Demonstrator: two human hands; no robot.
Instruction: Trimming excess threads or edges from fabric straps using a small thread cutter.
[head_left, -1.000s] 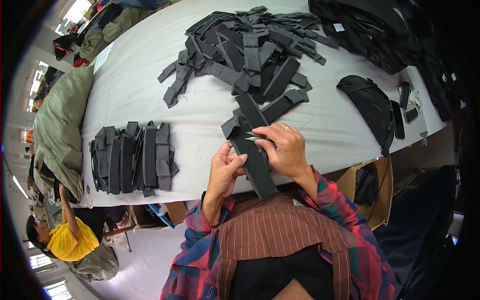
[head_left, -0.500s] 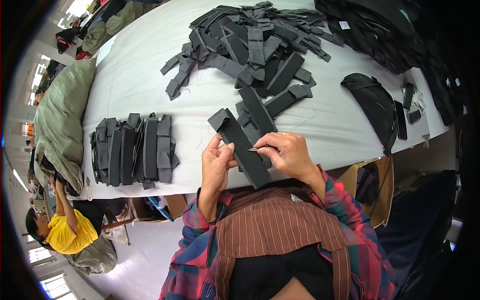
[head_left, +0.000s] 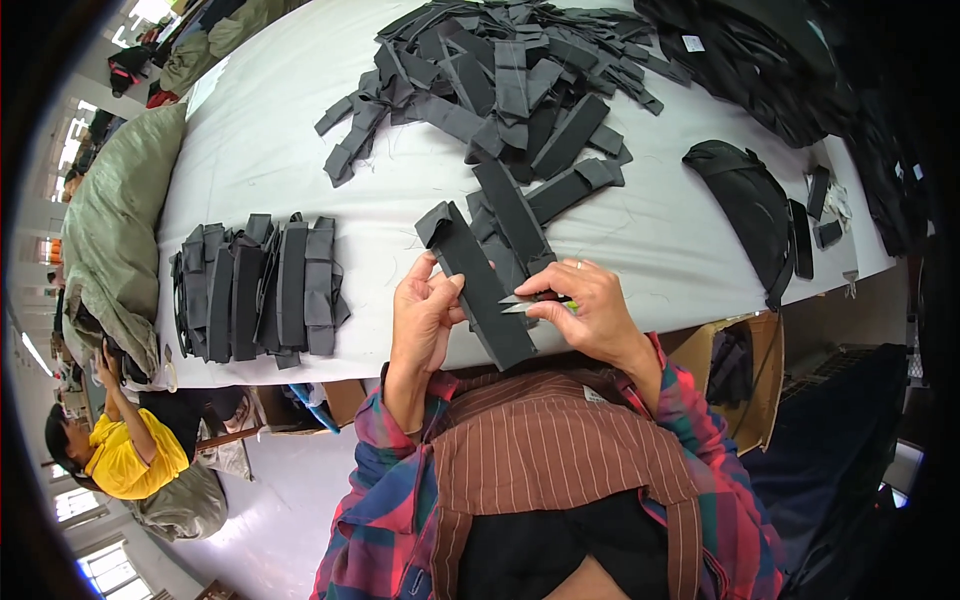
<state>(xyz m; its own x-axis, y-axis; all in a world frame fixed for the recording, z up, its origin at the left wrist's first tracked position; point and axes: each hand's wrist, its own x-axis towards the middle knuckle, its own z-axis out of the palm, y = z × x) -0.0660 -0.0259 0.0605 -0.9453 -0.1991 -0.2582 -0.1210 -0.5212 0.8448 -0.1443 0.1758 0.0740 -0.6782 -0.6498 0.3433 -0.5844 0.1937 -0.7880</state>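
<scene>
My left hand [head_left: 425, 315] is closed on a long dark grey fabric strip [head_left: 478, 290], pinching its left edge with the thumb on top. The strip slants over the table's near edge, its upper end folded over. In my right hand [head_left: 585, 308] are small thread snips [head_left: 518, 302], their two blades parted and pointing left at the strip's right edge. A bit of green shows at the snips' handle. Just beyond the held piece lie a few more grey strips [head_left: 512, 212], partly hidden by it.
A large heap of grey strips [head_left: 500, 85] covers the far middle. Rows of stacked strips [head_left: 255, 290] lie at left, near a green cloth bundle [head_left: 125, 200]. At right are a black pouch [head_left: 740, 210], a phone [head_left: 800, 240] and an open carton [head_left: 760, 390]. A person in yellow [head_left: 135, 455] works far left.
The snips' blades have parted, and the green on the handle now shows. Both hands stay at the strip, which has shifted slightly left. The whole view has moved a little.
</scene>
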